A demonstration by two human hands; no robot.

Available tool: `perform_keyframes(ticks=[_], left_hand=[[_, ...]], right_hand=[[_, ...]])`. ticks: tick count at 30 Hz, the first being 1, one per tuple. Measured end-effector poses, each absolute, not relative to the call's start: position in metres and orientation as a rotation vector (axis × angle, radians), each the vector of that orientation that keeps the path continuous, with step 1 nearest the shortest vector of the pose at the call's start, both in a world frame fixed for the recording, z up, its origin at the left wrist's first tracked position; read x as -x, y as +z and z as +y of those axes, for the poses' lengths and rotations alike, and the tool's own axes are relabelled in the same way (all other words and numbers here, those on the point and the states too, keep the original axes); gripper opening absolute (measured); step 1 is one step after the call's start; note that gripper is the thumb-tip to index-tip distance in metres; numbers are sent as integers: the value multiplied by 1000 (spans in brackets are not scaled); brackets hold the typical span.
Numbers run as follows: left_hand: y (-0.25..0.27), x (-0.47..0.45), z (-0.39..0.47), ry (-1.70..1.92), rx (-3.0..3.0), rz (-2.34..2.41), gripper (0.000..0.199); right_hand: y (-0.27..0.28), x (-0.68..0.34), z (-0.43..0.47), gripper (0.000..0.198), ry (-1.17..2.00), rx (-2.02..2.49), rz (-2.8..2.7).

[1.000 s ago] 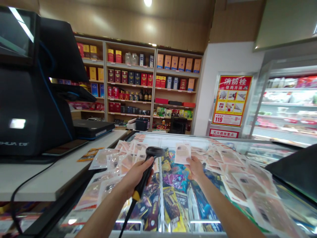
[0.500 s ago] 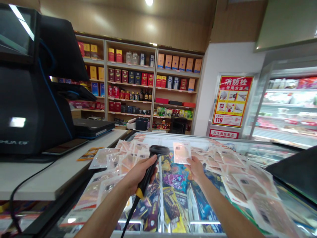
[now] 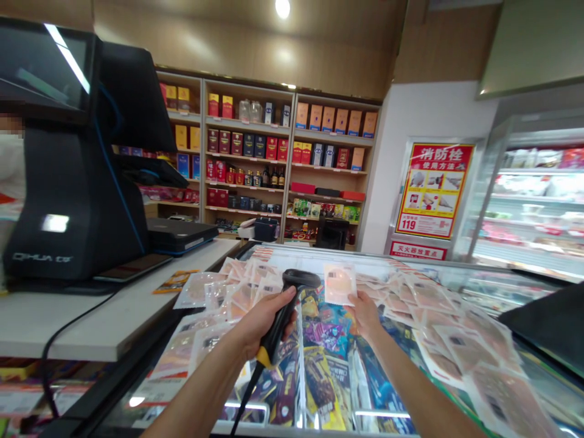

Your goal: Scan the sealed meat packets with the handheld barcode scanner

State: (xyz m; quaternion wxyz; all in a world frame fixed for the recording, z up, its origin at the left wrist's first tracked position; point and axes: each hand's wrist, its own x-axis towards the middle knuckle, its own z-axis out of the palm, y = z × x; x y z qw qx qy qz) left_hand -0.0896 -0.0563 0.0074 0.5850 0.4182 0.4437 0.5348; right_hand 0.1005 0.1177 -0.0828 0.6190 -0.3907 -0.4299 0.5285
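My left hand (image 3: 270, 316) is wrapped round the handle of a black and yellow barcode scanner (image 3: 301, 278), its head angled toward the right. In my right hand (image 3: 365, 312) a flat, clear packet (image 3: 340, 283) with a small printed label is pinched by its lower right corner, upright, a little right of the scanner head and apart from it. Similar packets (image 3: 246, 292) lie spread on the glass to the left, and another pile of packets (image 3: 456, 344) overlaps on the right. Below the glass, between my forearms, are colourful wrapped goods (image 3: 323, 334).
A black checkout terminal (image 3: 68, 201) stands on the white counter (image 3: 91, 325) at left, its cable hanging over the edge. Someone's light clothing shows at the far left. The glass-topped freezer (image 3: 301, 252) spans the middle. Beyond stand shelves of boxes (image 3: 246, 146); a dark object (image 3: 547, 322) lies at right.
The whole view has shifted slightly, so everything sits a little further right. My hands, the scanner and the packet keep nearly the same places relative to each other.
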Motion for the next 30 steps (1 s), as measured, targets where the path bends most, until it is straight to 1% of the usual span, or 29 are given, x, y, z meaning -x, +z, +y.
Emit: perform_keyframes(ticks=[9,16,20,26,28,30], left_hand=[[9,87,-55,1260,-950,1023,36],[16,117,-67,1458,-986,1307,34],[12,143,-73,1601,-938,1427,35],[3,179,-87,1656,-846,1469,36],[3,188,-92,1684,-804,1485,36],[2,197,-97,1706,-767,1512,36]], right_hand=[[-84,-101,118,24,1204,909,-1026],[-73,-89,106,25,1246,891,-1103],[-59,-63,91,25,1329,837,-1123],[-49,-3,75,20,1406,843,-1203],[-50,16,74,19,1370,894,-1253],[-51,30,76,20,1247,998,-1325]])
